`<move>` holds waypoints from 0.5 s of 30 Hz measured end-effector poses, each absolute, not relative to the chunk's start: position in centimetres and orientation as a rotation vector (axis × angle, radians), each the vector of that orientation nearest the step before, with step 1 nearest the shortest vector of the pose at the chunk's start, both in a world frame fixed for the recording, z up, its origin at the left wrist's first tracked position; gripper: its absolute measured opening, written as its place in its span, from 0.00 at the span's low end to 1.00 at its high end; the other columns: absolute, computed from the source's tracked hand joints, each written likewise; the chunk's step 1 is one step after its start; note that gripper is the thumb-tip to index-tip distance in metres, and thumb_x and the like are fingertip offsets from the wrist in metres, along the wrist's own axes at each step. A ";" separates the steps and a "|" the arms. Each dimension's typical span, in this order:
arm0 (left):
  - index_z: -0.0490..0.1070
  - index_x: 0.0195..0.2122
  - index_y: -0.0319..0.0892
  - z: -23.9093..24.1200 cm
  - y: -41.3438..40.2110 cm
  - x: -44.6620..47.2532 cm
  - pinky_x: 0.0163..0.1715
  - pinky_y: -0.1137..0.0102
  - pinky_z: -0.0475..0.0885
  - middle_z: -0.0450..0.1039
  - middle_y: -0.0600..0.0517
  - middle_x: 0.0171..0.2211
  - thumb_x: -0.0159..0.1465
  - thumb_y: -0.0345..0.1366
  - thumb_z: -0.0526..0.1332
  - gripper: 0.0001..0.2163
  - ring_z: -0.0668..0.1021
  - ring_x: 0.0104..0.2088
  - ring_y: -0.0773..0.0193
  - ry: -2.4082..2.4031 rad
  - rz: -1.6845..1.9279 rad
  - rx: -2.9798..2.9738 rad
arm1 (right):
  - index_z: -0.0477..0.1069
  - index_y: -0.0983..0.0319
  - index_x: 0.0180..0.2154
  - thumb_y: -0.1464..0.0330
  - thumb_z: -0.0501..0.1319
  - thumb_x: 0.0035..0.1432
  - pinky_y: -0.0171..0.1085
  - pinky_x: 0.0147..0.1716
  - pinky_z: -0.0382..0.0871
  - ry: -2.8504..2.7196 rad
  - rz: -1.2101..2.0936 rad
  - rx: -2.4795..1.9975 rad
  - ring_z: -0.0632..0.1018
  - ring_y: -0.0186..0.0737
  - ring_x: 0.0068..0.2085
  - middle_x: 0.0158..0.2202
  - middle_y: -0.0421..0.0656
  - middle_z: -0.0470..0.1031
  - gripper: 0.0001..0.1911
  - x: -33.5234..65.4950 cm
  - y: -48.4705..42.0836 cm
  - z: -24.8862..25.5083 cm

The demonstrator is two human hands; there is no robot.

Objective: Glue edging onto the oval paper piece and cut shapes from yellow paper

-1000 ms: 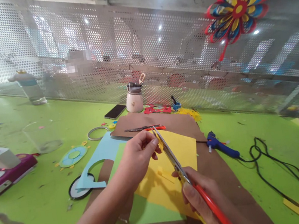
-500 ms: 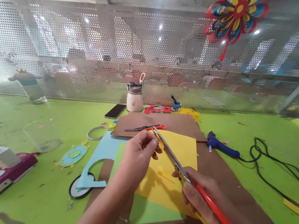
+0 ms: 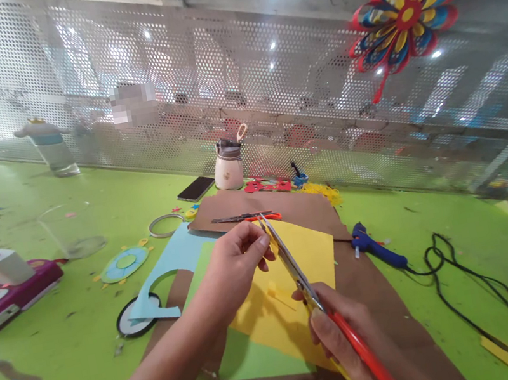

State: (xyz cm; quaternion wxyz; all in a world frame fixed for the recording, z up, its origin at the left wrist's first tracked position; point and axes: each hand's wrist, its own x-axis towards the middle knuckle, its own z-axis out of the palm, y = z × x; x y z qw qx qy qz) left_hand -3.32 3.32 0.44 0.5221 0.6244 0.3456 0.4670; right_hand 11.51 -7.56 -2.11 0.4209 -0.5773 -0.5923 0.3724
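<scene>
Scissors (image 3: 305, 288) gripped in the right hand (image 3: 336, 325) seem mid-cut, next needing the left hand (image 3: 239, 260) (pinching a yellow scrap (image 3: 273, 248)) steady.

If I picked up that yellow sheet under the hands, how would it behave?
The yellow sheet would probably feel light and bend easily, since it looks like thin paper. Tilted, it might let the small yellow scrap lying on it slide off.
</scene>
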 end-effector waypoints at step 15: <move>0.66 0.26 0.41 0.8 3.0 -3.1 0.26 0.71 0.66 0.68 0.55 0.22 0.60 0.33 0.59 0.05 0.69 0.24 0.68 0.832 1.107 1.441 | 0.73 0.59 0.40 0.45 0.55 0.56 0.33 0.26 0.74 -1.434 0.843 -1.456 0.73 0.38 0.24 0.21 0.38 0.66 0.25 11.1 -8.3 -0.7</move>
